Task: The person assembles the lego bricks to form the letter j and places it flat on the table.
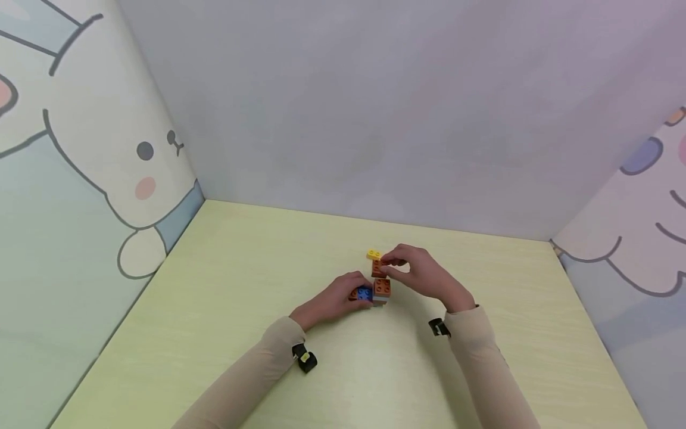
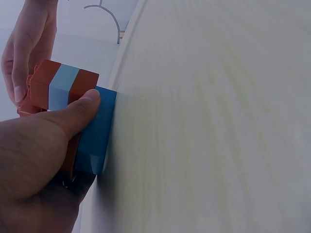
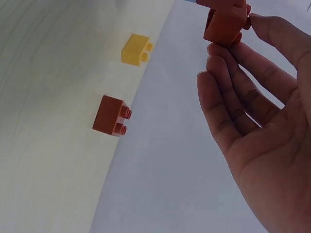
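Note:
My left hand [image 1: 337, 297] grips a block build on the table from its left side, the thumb pressing its near face. The build has a blue toy brick [image 1: 365, 294] and a raised stack [image 1: 382, 287] of orange-brown and light-blue bricks. In the left wrist view, a wide blue base [image 2: 99, 131] shows beneath the thumb. Just beyond the stack, my right hand [image 1: 423, 274] pinches an orange-brown brick [image 1: 378, 268] between thumb and fingertips. The right wrist view shows that brick [image 3: 226, 26] at the top edge. Whether it touches the stack, I cannot tell.
A small yellow brick [image 1: 373, 254] lies on the table behind the build. Another orange-brown brick [image 3: 109, 115] stands near it in the right wrist view. The pale table [image 1: 241, 268] meets a plain back wall [image 1: 348, 119] and printed side walls.

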Available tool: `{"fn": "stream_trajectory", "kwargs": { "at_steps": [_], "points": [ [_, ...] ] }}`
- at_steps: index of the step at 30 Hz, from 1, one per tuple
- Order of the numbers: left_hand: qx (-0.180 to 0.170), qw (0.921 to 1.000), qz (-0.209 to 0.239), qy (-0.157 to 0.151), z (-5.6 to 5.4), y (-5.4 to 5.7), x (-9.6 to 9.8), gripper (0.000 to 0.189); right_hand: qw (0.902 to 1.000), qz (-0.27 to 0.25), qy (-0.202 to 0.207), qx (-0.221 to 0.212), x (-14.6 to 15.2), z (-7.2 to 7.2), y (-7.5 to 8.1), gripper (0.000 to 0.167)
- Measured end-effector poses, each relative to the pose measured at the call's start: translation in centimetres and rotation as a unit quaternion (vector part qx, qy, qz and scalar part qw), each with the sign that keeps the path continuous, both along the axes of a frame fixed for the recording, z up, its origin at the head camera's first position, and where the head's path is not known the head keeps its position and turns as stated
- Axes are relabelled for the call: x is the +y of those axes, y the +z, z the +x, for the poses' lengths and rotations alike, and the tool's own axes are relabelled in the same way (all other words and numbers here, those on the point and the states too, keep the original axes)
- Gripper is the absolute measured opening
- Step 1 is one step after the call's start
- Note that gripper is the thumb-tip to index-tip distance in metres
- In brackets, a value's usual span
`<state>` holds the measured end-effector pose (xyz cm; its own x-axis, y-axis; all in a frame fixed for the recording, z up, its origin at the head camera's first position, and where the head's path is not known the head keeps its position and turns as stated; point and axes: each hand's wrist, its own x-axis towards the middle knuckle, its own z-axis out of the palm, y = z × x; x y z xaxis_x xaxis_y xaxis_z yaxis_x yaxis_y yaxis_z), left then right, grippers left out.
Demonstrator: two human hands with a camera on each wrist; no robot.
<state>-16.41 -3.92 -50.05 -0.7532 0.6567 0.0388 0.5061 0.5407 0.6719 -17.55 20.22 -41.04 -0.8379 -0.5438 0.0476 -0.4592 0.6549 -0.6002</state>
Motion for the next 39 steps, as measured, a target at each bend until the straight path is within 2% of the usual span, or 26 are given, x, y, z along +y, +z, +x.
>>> {"fn": "stream_trajectory", "kwargs": {
  "at_steps": [10,17,23,39],
  "points": [
    [0.005,0.9999,0.012,-0.006,0.3,0.2,-0.1,0.035,0.9995,-0.003,0.003,0.033,0.5,1.1,0.7,0.018],
    [0.005,1.0000,0.000,-0.001,0.1,0.1,0.0,0.036,0.9993,-0.003,0.006,0.038,0.8,1.9,0.7,0.015],
    [0.009,1.0000,-0.002,-0.001,0.0,0.0,0.1,0.035,0.9996,-0.006,0.005,0.028,0.8,2.6,0.7,0.020],
    [0.004,1.0000,0.006,0.001,0.0,0.0,-0.1,0.035,0.9994,-0.007,-0.001,0.033,0.7,3.2,0.5,0.029]
  ]
}}
